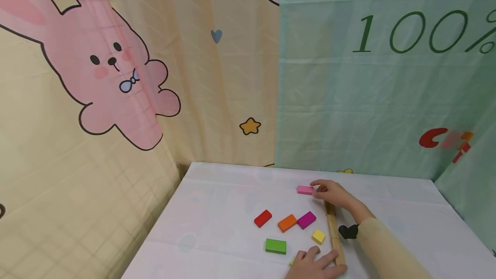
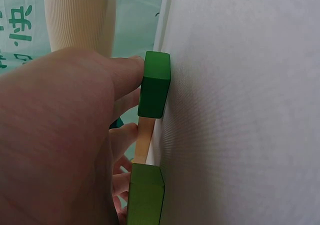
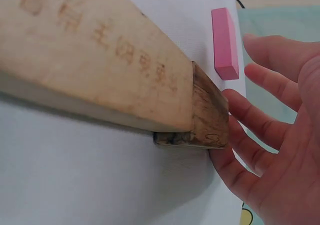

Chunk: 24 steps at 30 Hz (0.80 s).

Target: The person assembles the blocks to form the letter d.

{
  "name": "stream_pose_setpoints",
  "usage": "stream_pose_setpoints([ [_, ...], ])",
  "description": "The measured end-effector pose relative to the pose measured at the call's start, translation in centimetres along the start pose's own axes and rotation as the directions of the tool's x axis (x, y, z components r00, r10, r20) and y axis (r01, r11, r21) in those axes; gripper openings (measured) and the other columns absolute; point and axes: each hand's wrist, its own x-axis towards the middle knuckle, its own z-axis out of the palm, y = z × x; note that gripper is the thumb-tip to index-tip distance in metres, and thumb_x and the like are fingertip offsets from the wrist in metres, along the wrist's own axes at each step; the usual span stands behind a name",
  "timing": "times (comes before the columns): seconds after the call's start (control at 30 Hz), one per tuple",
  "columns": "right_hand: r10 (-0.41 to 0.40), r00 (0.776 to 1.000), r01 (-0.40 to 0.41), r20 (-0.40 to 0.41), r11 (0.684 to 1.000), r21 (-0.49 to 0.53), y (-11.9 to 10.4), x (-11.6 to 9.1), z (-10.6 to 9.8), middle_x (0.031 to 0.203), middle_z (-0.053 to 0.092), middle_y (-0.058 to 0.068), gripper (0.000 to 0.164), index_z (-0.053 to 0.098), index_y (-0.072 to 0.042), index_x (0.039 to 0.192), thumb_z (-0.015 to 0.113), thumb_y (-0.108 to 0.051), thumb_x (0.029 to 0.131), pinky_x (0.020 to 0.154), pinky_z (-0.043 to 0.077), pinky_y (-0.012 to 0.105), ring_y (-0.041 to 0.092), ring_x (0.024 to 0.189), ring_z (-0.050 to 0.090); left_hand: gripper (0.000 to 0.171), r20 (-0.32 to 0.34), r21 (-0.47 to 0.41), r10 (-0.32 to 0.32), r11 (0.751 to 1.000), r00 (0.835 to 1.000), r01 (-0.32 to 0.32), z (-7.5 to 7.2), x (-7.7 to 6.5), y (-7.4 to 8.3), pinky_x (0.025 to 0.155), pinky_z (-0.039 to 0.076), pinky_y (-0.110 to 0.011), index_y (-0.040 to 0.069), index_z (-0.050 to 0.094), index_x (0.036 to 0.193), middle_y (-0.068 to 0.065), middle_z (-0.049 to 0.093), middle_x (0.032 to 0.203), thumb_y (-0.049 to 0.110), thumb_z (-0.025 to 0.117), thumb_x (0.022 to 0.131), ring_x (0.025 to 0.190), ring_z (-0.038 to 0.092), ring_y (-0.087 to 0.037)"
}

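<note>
My left hand (image 1: 315, 266) lies at the near end of a long pale wooden bar (image 1: 333, 232), fingers spread, their tips at the bar. In the left wrist view a dark green block (image 2: 156, 85) stands right at a fingertip, and a lighter green block (image 2: 145, 195) is below it. My right hand (image 1: 335, 193) is at the bar's far end, its lower fingers touching the dark brown wooden end piece (image 3: 210, 115). Carved characters run along the bar's face. The right thumb and index finger stand apart, close beside a pink block (image 1: 304, 190).
Left of the bar lie a yellow block (image 1: 319, 236), a magenta block (image 1: 306, 220), an orange block (image 1: 287, 223), a red block (image 1: 263, 218) and a green block (image 1: 276, 246). A white cloth covers the table (image 1: 209, 210). Printed curtains (image 1: 217, 98) hang behind it.
</note>
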Motion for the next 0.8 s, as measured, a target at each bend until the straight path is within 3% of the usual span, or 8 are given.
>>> stream_pose_setpoints([
  [0.2,0.035,0.999,-0.035,0.007,0.999,0.006,0.1,0.9,0.2,0.105,0.062,0.006,0.049,0.059,-0.014,0.139,0.073,-0.023,0.093,0.077,0.055,0.04,0.023,0.09,0.056,0.061,0.031,-0.047,-0.011,0.999,0.999,0.012,0.0,0.1,-0.1,0.093,0.044,-0.035,0.06,0.022,0.149,0.028,0.019,0.159,0.07,0.047,0.095,0.132,0.038,-0.012],
  [0.33,0.084,0.996,-0.084,-0.004,0.996,-0.013,0.3,1.6,0.6,0.109,0.063,0.007,0.045,0.063,-0.017,0.135,0.074,-0.025,0.093,0.078,0.055,0.041,0.023,0.092,0.057,0.062,0.03,-0.066,-0.004,0.998,1.0,0.006,0.1,0.1,-0.2,0.092,0.044,-0.035,0.06,0.022,0.15,0.029,0.018,0.159,0.069,0.048,0.095,0.132,0.038,-0.011],
  [0.6,0.102,0.994,-0.103,-0.036,0.994,-0.045,0.6,2.0,0.9,0.124,0.061,0.014,0.035,0.069,-0.016,0.127,0.071,-0.03,0.095,0.084,0.054,0.049,0.031,0.104,0.056,0.063,0.013,-0.055,0.014,0.998,1.0,-0.013,0.2,0.1,-0.3,0.09,0.042,-0.03,0.059,0.022,0.151,0.028,0.02,0.159,0.068,0.049,0.095,0.131,0.037,-0.009],
  [0.8,0.115,0.992,-0.116,-0.048,0.993,-0.032,0.5,2.2,0.9,0.122,0.062,0.015,0.031,0.072,-0.015,0.123,0.072,-0.027,0.094,0.083,0.055,0.048,0.031,0.103,0.057,0.062,0.033,-0.062,0.001,0.998,0.999,0.001,0.0,0.2,-0.3,0.09,0.042,-0.031,0.059,0.023,0.15,0.029,0.02,0.159,0.068,0.05,0.095,0.131,0.037,-0.009],
])
